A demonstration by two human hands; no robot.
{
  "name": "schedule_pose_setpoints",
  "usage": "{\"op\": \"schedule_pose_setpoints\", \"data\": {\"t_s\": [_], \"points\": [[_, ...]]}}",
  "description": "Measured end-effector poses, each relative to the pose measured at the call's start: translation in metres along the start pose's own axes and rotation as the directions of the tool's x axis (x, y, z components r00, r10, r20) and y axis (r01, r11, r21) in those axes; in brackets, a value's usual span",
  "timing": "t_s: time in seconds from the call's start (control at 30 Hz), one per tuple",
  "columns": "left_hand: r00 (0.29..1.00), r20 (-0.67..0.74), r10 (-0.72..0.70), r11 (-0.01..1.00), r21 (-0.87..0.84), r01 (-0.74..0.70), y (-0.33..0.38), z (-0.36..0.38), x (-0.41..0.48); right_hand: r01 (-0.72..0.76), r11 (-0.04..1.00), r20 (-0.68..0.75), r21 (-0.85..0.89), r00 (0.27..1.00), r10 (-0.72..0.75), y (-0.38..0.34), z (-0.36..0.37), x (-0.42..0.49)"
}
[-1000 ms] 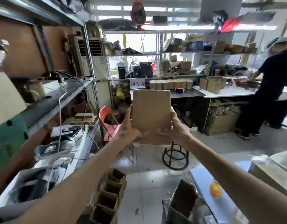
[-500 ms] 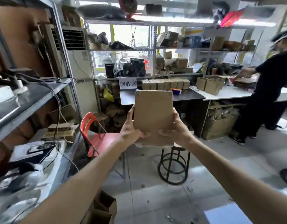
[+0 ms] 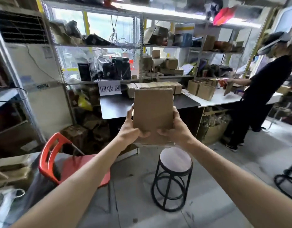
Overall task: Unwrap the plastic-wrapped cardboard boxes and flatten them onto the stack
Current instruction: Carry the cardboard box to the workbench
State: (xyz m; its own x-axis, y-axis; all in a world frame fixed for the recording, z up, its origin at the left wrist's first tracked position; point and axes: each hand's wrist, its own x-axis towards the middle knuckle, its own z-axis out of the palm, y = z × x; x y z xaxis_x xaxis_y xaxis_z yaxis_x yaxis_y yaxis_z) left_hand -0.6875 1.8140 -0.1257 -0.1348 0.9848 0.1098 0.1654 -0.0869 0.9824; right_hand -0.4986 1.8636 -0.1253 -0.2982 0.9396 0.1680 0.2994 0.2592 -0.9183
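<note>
Gripping from both sides with left hand [image 3: 132, 131] and right hand [image 3: 174, 129], thumbs on the near face: a cardboard box [image 3: 152, 109], upright in the air, apparently flattened, no wrap visible. Carrying step, probably. Next: bring forward to the cardboard stack [image 3: 156, 86] on the black table [image 3: 117, 106], lay flat.

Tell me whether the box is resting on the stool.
No: the left hand and right hand hold the box up in the air, clear of the stool.

brown cardboard box [image 3: 153, 109], flattened, upright, held aloft
</note>
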Motion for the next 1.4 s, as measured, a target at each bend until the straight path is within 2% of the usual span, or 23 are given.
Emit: {"op": "schedule_pose_setpoints", "data": {"t_s": [0.1,0.3,0.47,0.67,0.97,1.4], "points": [[1.000,0.004,-0.003,1.000,-0.006,0.003,-0.016,0.000,0.054,-0.015,0.999,-0.012,-0.035,1.000,0.014,0.016,-0.001,0.054],[0.999,-0.044,0.000,0.998,0.058,0.003,-0.039,-0.002,0.162,0.025,1.000,0.056,-0.018,0.998,-0.024,0.057,-0.005,0.171],[0.989,-0.147,-0.009,0.996,0.083,0.022,-0.052,0.014,0.278,0.106,0.994,0.122,-0.020,0.987,-0.103,0.087,-0.029,0.291],[0.977,-0.211,-0.028,0.992,0.115,0.054,-0.057,0.041,0.394,0.102,0.995,0.201,-0.014,0.975,-0.097,0.120,-0.063,0.417],[0.957,-0.279,-0.084,0.987,0.111,0.119,-0.091,0.015,0.496,0.074,0.997,0.280,-0.004,0.957,-0.070,0.157,-0.035,0.542],[0.963,-0.255,-0.088,0.983,0.136,0.126,-0.120,-0.059,0.611,0.012,0.999,0.297,0.033,0.955,-0.021,0.168,0.032,0.663]]}}
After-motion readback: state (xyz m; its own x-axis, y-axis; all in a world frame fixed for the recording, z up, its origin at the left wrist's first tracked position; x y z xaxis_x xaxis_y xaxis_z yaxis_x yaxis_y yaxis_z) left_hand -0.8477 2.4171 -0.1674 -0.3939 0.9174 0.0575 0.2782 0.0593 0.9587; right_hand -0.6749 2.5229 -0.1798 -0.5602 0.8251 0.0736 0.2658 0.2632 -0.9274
